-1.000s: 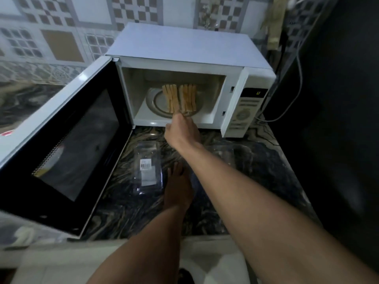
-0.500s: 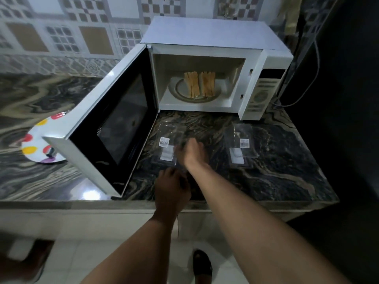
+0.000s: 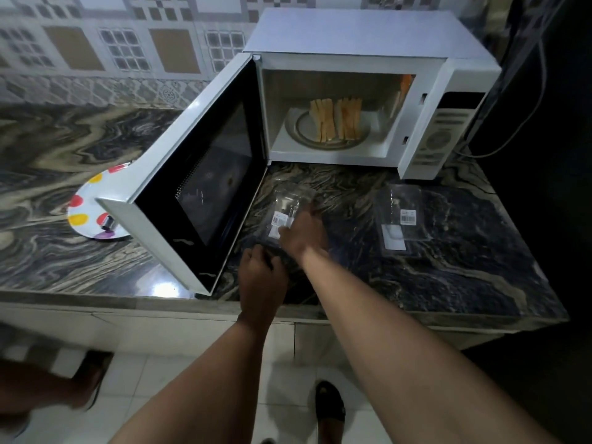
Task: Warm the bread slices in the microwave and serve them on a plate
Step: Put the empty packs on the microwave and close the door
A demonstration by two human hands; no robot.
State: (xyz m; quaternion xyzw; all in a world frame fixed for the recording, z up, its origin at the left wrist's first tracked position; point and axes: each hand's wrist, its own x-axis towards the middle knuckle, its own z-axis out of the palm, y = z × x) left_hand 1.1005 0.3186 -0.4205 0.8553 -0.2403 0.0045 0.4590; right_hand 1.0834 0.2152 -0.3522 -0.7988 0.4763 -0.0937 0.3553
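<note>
Loading step looks done: bread slices [image 3: 336,120] sit on the turntable [image 3: 296,126] inside the microwave [image 3: 352,36] at the counter's [image 3: 448,267] back edge, door [image 3: 205,181] open; right hand [image 3: 304,235] grips a clear packet [image 3: 285,200] near the front edge, left hand [image 3: 261,277] curled beside it, grip unclear; next: drop packet, shut door, start.

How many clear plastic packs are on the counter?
2. One pack lies beside the open microwave door; the other lies further right. The door may hide more.
</note>
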